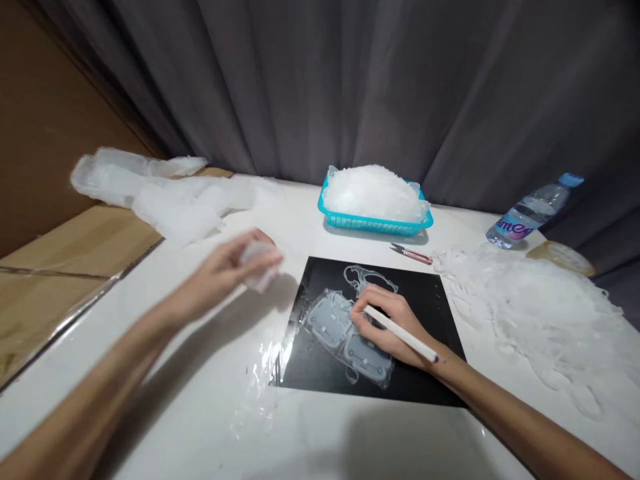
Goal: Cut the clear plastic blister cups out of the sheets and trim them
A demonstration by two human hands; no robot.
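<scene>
My left hand (pixel 245 260), smeared by motion, grips a small whitish translucent piece (pixel 259 265) above the white table, left of a black mat (pixel 425 307). Over that mat my right hand (pixel 387 317) is closed around a slim white pen-like tool (pixel 400 335) with a dark end. Its working tip is hidden by the fingers. Beneath and beside the right hand lies a clear, two-part molded plastic sheet (pixel 330 320) with small round marks. A thin loop of clear trim (pixel 383 275) rests just beyond the right hand.
At the back stands a turquoise basket (pixel 375 225) heaped with white translucent pieces (pixel 373 193). Pink-handled snips (pixel 413 255) lie before it. A water bottle (pixel 535 212) and a pile of clear scraps (pixel 555 307) are right; plastic bags (pixel 175 200) and cardboard (pixel 75 253) are left.
</scene>
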